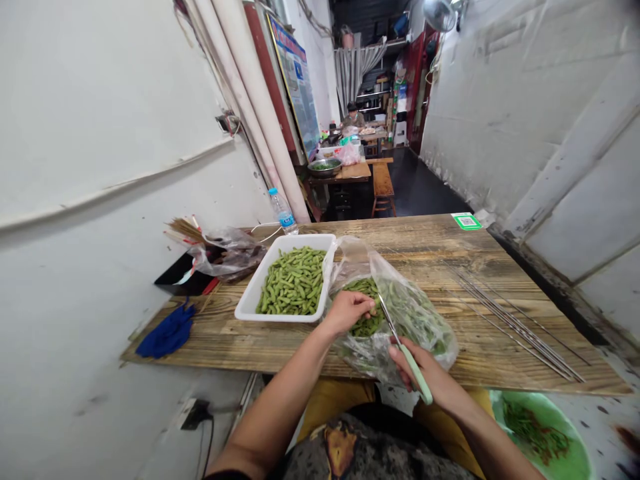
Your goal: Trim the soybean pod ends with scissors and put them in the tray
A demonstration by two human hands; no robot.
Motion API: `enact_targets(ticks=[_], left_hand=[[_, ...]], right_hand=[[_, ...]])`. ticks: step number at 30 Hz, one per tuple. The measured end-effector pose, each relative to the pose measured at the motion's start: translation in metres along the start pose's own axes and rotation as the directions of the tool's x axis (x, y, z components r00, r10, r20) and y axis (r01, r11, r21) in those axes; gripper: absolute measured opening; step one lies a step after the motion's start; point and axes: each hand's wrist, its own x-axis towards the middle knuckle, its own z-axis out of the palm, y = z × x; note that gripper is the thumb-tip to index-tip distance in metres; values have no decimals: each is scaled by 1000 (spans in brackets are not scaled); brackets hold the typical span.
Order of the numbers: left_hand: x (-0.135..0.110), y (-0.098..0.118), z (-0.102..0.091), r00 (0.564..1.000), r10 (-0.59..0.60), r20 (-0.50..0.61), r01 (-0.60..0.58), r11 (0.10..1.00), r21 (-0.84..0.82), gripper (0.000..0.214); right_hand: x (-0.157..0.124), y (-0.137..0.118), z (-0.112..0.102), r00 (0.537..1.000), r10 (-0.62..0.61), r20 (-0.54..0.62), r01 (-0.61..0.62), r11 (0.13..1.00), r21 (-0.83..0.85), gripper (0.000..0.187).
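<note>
Scanning my feed from the left, I see a blue cloth (pixel 167 333) hanging over the near left corner of the wooden table (pixel 450 257). Behind it is a black box (pixel 180 277) with a crumpled clear wrapper (pixel 230 252) and a bundle of sticks (pixel 183 230) lying on it. A water bottle (pixel 283 212) stands upright at the table's far edge by the wall.

Next comes a white tray (pixel 250 303), heaped with trimmed green pods (pixel 293 283). Its right rim touches a clear plastic bag (pixel 430 333) that lies open on the wood.

My left hand (pixel 347 310) is at the mouth of that bag, palm down, fingers bent onto the loose pods (pixel 367 325) inside. I cannot tell whether a pod is pinched between them.

Just to the right, the scissors (pixel 403 350) point up and away from me, blades over the bag and close beside the left fingertips. My right hand (pixel 425 375) is at the table's near edge, clenched round their pale green handle.

Further right, thin metal skewers (pixel 520 327) lie loose across the boards, well apart from the bag. A green sticker (pixel 467 221) sits at the far right corner. Below the table's right end, a green basin (pixel 575 460) holds dark green scraps (pixel 535 433).
</note>
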Motion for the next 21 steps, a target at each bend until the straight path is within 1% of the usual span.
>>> enact_targets(ticks=[3, 8, 10, 12, 14, 16, 18, 21], left_hand=[[-6, 4, 0, 998, -28, 62, 32, 997, -72, 18], [-10, 4, -1, 991, -54, 118, 67, 992, -108, 23], [-10, 2, -2, 987, -91, 134, 107, 987, -120, 23], [-10, 1, -4, 980, -131, 149, 153, 977, -152, 24], [-10, 1, -5, 970, -178, 164, 213, 948, -235, 25], [-10, 2, -5, 958, -225, 179, 276, 892, -358, 27], [-10, 3, -3, 959, -237, 158, 284, 832, -476, 30], [-9, 1, 1, 979, -202, 39, 186, 792, -581, 34]], right_hand=[[0, -3, 2, 1000, -2, 6, 2, 1000, 5, 46], [2, -1, 8, 1000, -17, 13, 16, 996, 93, 42], [4, 1, 12, 1000, 8, 29, -12, 989, 148, 42], [5, 3, 14, 997, 59, 40, -66, 980, 189, 43], [6, 3, 14, 995, 97, 33, -101, 973, 207, 46], [5, 3, 14, 995, 99, 12, -99, 972, 213, 49], [4, 2, 12, 997, 77, -9, -73, 974, 214, 52], [2, 1, 11, 999, 41, -1, -40, 980, 193, 51]])
